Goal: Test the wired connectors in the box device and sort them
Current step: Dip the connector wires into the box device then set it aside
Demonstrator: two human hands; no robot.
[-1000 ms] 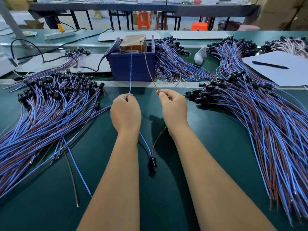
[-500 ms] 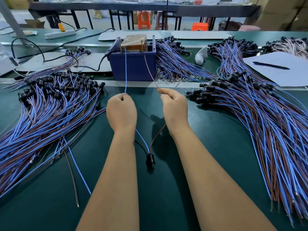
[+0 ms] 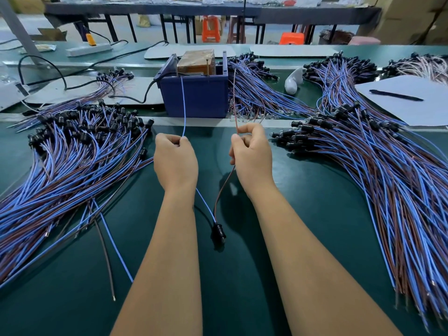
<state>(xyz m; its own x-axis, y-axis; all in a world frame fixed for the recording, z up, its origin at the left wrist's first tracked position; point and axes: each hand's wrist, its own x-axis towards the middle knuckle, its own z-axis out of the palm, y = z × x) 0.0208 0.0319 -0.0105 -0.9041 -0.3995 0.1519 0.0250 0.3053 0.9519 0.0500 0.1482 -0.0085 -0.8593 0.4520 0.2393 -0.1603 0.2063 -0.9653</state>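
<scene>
Brown wire (image 3: pixel 236 103) newly off box (image 3: pixel 196 95).

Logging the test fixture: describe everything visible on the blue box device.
The blue box device is an open-topped, dark blue, plastic-looking bin standing upright on the green bench beyond the hands. A brownish block sits inside, with two thin upright metal pins. A black cable enters its left side. The blue wire pinched by the left hand reaches the left pin; the brown wire in the right hand rises beside the box's right edge; contact there is unclear.
</scene>
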